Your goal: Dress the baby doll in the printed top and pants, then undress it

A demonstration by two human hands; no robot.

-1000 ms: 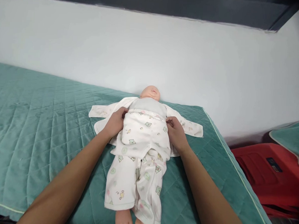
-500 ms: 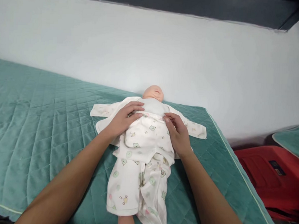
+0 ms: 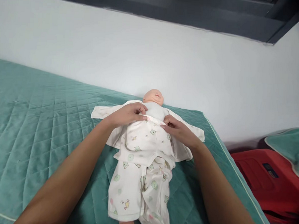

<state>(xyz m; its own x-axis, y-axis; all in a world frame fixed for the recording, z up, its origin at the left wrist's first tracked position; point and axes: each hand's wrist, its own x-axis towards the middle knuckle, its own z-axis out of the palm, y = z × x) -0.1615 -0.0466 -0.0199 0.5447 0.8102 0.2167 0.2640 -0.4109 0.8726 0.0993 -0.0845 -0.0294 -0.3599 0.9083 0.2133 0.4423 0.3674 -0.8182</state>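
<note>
Head view: bald, pink plastic baby doll (image 3: 153, 96) lies on its back on a green quilted bed cover (image 3: 50, 137), head end near the plain white wall (image 3: 167, 62), lower legs cut off by the bottom frame edge. Pale whitish torso shows at the chest. White cotton trousers with green bear prints (image 3: 150, 143) sit high, waistband across the torso just below the chest, cloth bunched in a fold at the hips. White long-sleeved jacket (image 3: 104, 111) is spread open under the doll, one sleeve out to each side. Left hand (image 3: 133, 113) at the waistband's left part: thumb on the band, fingertips just above it over the chest, gap narrow; can't tell if cloth is pinched. Right hand (image 3: 176, 127) at the band's right part: fingers curled, thumb in front, narrow, holding the waistband edge. Both forearms come in from the bottom, one each side of the doll. Off the bed at right: red molded object (image 3: 256, 184) with a dark label (image 3: 270, 170), green cloth with pale edging (image 3: 288, 146) beside it. Dark grey beam (image 3: 145, 6) runs along the top.
</note>
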